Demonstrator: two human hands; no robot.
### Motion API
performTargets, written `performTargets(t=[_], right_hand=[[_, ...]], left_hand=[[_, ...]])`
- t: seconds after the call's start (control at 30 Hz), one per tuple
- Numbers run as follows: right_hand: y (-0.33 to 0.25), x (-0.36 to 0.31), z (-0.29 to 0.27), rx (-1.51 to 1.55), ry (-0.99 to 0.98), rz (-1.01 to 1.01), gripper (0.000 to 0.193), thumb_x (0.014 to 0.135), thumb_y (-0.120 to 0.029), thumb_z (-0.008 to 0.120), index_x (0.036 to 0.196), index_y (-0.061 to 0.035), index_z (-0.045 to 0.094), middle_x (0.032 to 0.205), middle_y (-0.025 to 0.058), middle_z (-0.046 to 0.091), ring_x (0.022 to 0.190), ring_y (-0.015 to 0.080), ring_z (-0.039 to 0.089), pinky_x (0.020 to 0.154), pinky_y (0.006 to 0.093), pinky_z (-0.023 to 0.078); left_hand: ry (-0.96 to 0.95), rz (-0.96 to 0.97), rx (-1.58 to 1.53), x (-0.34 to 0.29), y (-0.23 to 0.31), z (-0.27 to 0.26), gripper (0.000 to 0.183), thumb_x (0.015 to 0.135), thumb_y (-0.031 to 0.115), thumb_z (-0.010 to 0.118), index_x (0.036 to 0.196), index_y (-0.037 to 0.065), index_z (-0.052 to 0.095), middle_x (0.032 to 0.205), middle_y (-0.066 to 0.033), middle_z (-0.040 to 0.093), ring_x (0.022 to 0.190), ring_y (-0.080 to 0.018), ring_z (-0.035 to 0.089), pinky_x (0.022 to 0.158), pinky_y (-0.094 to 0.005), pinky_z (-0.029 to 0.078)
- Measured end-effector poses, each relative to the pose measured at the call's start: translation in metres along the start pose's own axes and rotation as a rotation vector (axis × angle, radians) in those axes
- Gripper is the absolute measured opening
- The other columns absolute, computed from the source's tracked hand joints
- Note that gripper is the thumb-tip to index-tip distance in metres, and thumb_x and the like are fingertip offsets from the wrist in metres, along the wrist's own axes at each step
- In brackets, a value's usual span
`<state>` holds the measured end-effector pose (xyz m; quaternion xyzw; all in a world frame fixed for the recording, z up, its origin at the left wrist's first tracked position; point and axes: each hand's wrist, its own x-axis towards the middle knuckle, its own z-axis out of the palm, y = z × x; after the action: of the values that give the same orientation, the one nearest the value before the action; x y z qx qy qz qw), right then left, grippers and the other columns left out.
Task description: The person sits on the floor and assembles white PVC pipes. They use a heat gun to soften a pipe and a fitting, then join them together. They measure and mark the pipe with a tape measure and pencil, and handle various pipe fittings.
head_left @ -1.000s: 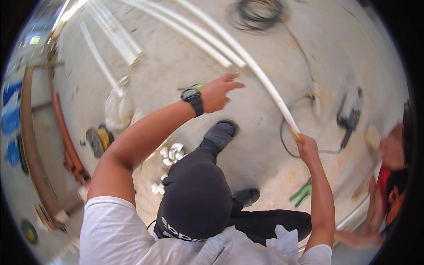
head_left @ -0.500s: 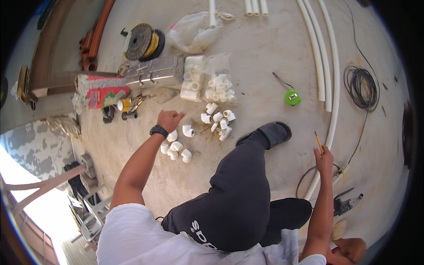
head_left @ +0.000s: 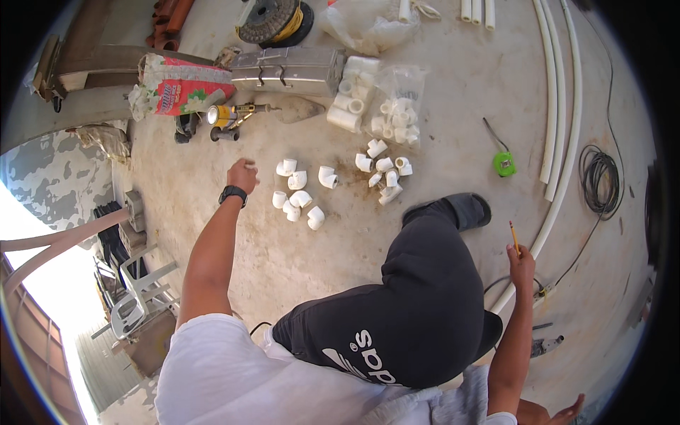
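Observation:
My left hand (head_left: 243,176), with a dark watch on its wrist, hovers over the concrete floor with its fingers loosely bent and apart. Nothing shows in it. Just right of it lies a loose group of white pipe elbows (head_left: 298,180). A second cluster of white pipe fittings (head_left: 384,165) sits further right, near my sandalled foot. On the right side, my right hand (head_left: 522,268) is closed around a yellow pencil (head_left: 515,237) that points upward. Beside this hand runs a long white pipe (head_left: 545,230).
Behind the fittings stand a metal toolbox (head_left: 287,72), bagged fittings (head_left: 395,117), a blowtorch (head_left: 225,115), a trowel (head_left: 301,109) and a red sack (head_left: 188,86). A green tape measure (head_left: 503,164) and coiled black cable (head_left: 599,178) lie right. Another person's hand (head_left: 569,413) shows lower right.
My left hand has drawn back leftward from the fittings, and its pointing fingers have bent. The view has shifted. The right hand still holds the pencil.

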<state>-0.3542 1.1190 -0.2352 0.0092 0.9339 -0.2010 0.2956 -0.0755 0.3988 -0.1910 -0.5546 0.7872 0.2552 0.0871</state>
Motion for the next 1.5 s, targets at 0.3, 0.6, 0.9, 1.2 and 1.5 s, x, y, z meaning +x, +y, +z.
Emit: performTargets(t=[0.3, 0.6, 0.9, 1.2, 1.5], right_hand=[[0.022, -0.015, 0.011, 0.075, -0.086, 0.074, 0.05, 0.093, -0.042, 0.069, 0.117, 0.002, 0.068, 0.071, 0.0129, 0.062, 0.065, 0.0195, 0.058, 0.063, 0.0353, 0.047], [0.026, -0.033, 0.02, 0.232, -0.041, 0.115, 0.046, 0.092, -0.034, 0.073, 0.118, 0.0032, 0.067, 0.068, 0.0062, 0.058, 0.063, 0.0124, 0.051, 0.059, 0.0306, 0.043], [0.002, -0.042, 0.008, 0.305, -0.008, 0.152, 0.042, 0.091, -0.029, 0.074, 0.118, 0.0025, 0.067, 0.066, 0.0041, 0.056, 0.06, 0.01, 0.048, 0.055, 0.0297, 0.041], [-0.009, -0.052, -0.006, 0.377, 0.033, 0.184, 0.042, 0.09, -0.028, 0.075, 0.117, 0.0026, 0.066, 0.066, 0.0045, 0.054, 0.061, 0.0115, 0.049, 0.056, 0.0306, 0.042], [-0.036, -0.05, -0.013, 0.399, 0.015, 0.126, 0.045, 0.088, -0.03, 0.077, 0.118, 0.0022, 0.066, 0.07, 0.0078, 0.057, 0.064, 0.015, 0.05, 0.061, 0.0319, 0.044]], left_hand=[[0.22, 0.717, 0.142, 0.018, 0.032, 0.074, 0.038, 0.089, 0.04, 0.074, 0.09, 0.003, 0.073, 0.074, -0.0161, 0.072, 0.074, -0.0331, 0.072, 0.073, -0.042, 0.057], [-0.015, 0.552, 0.187, 0.014, 0.195, 0.12, 0.042, 0.092, 0.049, 0.063, 0.098, 0.009, 0.075, 0.1, -0.0154, 0.073, 0.094, -0.0361, 0.068, 0.084, -0.0464, 0.054], [0.152, 0.508, 0.29, 0.112, 0.316, 0.165, 0.043, 0.092, 0.035, 0.065, 0.127, 0.012, 0.065, 0.128, -0.0221, 0.064, 0.119, -0.039, 0.061, 0.101, -0.047, 0.05], [-0.07, 0.159, 0.39, 0.134, 0.35, 0.184, 0.109, 0.066, 0.061, 0.082, 0.147, 0.0, 0.042, 0.148, -0.0246, 0.05, 0.136, -0.0369, 0.051, 0.112, -0.0441, 0.044], [0.044, 0.157, 0.379, 0.107, 0.329, 0.186, 0.103, 0.063, 0.056, 0.085, 0.135, -0.006, 0.044, 0.139, -0.0259, 0.052, 0.13, -0.0392, 0.053, 0.108, -0.046, 0.046]])
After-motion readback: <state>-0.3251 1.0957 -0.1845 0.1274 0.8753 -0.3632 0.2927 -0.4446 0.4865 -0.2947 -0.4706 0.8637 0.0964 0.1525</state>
